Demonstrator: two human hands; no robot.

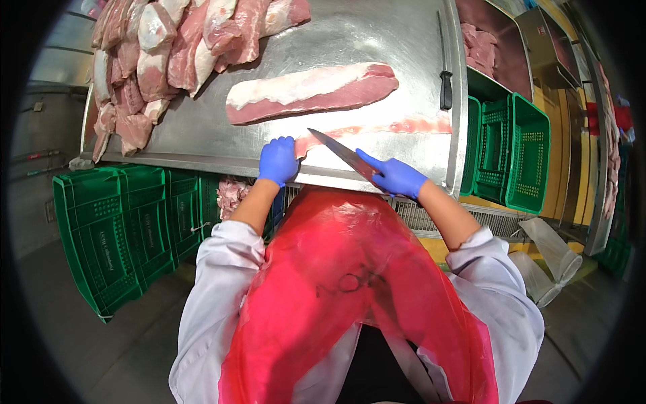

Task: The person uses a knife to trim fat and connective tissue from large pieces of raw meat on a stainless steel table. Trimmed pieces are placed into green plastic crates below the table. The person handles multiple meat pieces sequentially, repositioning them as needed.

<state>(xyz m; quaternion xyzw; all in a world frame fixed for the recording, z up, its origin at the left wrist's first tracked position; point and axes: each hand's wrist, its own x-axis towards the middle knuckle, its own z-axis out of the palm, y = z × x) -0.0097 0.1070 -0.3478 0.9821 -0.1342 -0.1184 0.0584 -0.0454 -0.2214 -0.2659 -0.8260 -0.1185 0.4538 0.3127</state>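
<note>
My left hand (278, 160), in a blue glove, has its fingers curled on the near end of a long thin pale-pink strip (410, 126) lying on the steel table (336, 34). My right hand (393, 175), also gloved in blue, grips a large knife (336, 150), index finger along it, the tip pointing up-left near the strip. Behind them lies a long meat slab (309, 101) with a white fat layer on top. A pile of meat cuts (151, 67) covers the table's left part.
A black-handled knife (445, 87) lies along the table's right side. Green crates (525, 148) stand at right, beside a bin of meat (479, 50); more green crates (128, 236) are below at left, near meat scraps (232, 195). Plastic bags (542, 256) hang at lower right.
</note>
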